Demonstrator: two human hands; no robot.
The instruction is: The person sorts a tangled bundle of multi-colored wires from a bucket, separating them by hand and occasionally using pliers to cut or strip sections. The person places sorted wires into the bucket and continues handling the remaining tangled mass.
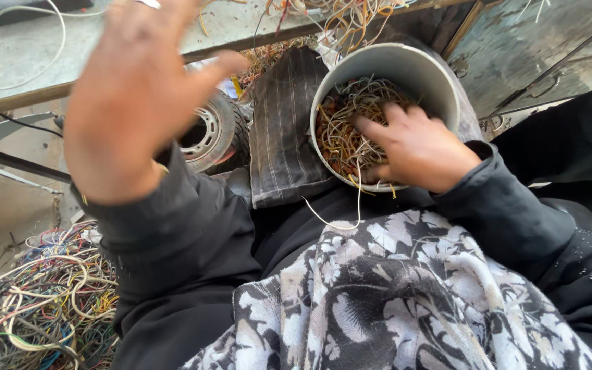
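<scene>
Our left hand (131, 96) is raised close to the camera in the upper left of the frame, fingers spread wide and palm open, holding nothing; it is blurred. Our right hand (419, 147), right of centre, reaches into a pale round bucket (440, 85) with its fingers spread and pressed down on a tangle of thin wires (347, 130), yellow, white and reddish; we cannot tell whether any strand is pinched between the fingers. One pale strand (356, 205) trails over the bucket's near rim and down onto our dark clothing.

Nearest to us, along the bottom of the frame, lies a black-and-white patterned cloth (392, 301) over our lap, with black sleeves on both arms. In the lower left a heap of mixed coloured cables (35, 308) rests on the floor. Between the two hands a grey striped fabric (286, 130) hangs beside the bucket, touching its left wall. Just left of it, partly behind our left wrist, sits a small wheel (210, 133) with a metal hub. Along the top edge runs a worn desk (35, 55) carrying loose white cable and more wire scraps (337, 17).
</scene>
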